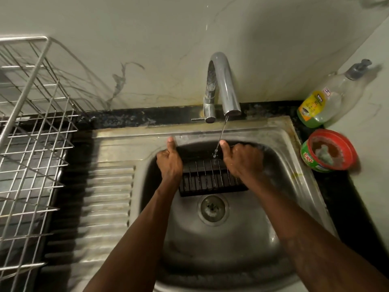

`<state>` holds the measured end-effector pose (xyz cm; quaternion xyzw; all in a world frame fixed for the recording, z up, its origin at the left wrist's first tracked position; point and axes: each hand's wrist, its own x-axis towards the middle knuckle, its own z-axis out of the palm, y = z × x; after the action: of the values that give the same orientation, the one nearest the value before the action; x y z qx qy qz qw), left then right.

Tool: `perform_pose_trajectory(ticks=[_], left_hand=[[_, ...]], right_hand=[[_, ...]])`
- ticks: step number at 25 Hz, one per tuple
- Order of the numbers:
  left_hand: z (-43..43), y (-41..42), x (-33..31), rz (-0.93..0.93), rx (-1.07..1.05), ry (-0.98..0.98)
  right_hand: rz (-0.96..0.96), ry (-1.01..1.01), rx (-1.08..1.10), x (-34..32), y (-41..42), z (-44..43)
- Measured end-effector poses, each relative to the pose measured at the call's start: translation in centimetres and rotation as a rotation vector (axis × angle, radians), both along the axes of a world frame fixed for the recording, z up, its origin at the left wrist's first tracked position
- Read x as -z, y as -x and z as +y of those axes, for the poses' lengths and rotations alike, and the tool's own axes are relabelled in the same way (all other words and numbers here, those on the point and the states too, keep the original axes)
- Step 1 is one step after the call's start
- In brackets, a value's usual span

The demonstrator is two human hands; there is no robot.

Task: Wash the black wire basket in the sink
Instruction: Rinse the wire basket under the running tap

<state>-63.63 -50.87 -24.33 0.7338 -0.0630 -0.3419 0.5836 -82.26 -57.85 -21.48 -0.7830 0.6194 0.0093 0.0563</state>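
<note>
A black wire basket (pixel 210 179) is held over the steel sink (pixel 280 144), above the drain. My left hand (pixel 169 163) grips its left end, thumb pointing up. My right hand (pixel 242 160) grips its right end, thumb up as well. A thin stream of water runs from the chrome tap (pixel 224 85) and lands on the basket's far edge, close to my right thumb. The far side of the basket is hidden in the dark of the sink.
A steel dish rack (pixel 35 131) stands on the left beside the ribbed drainboard (pixel 105 199). On the black counter at right are a dish-soap pump bottle (pixel 324 102) and a red-and-green tub of dishwash bar with a scrubber (pixel 328 153). The drain (pixel 213 209) lies below the basket.
</note>
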Motion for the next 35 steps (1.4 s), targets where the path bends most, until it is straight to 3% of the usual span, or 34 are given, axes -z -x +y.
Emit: perform_pose_trajectory(ticks=[2,5,8,12,15,19,22,26,28,35], left_hand=[[-0.2,0.3,-0.4,-0.01,0.018,-0.014],[0.3,-0.2,0.3,-0.049,0.041,-0.01],[0.4,-0.1,0.2,-0.052,0.017,0.018],[0.1,0.1,-0.4,-0.038,-0.004,0.011],[0.2,0.1,0.2,-0.012,0.011,0.004],[0.6,-0.3,1.3,-0.027,0.037,0.035],[0.5,0.0,1.1,-0.057,0.035,0.039],[0.4,0.2,0.6,-0.033,0.015,0.029],[0.4,0.3,0.5,-0.017,0.019,0.027],[0.5,0.1,1.1,-0.081,0.057,0.032]], right_hand=[[-0.01,0.017,-0.01,0.3,-2.3,0.7],[-0.134,0.031,-0.241,0.9,-8.5,5.9],[-0.167,0.02,-0.403,0.6,-8.3,5.5],[0.021,-0.012,-0.115,0.0,-0.8,0.3],[0.063,0.052,0.005,0.3,-1.1,0.5],[-0.095,0.024,-0.245,1.6,-8.5,6.3],[-0.121,0.035,-0.375,1.7,-7.5,5.5],[0.013,0.053,0.015,1.3,-0.8,1.1],[0.052,0.095,0.083,1.4,-1.0,1.1],[-0.106,0.067,-0.321,1.5,-9.1,7.2]])
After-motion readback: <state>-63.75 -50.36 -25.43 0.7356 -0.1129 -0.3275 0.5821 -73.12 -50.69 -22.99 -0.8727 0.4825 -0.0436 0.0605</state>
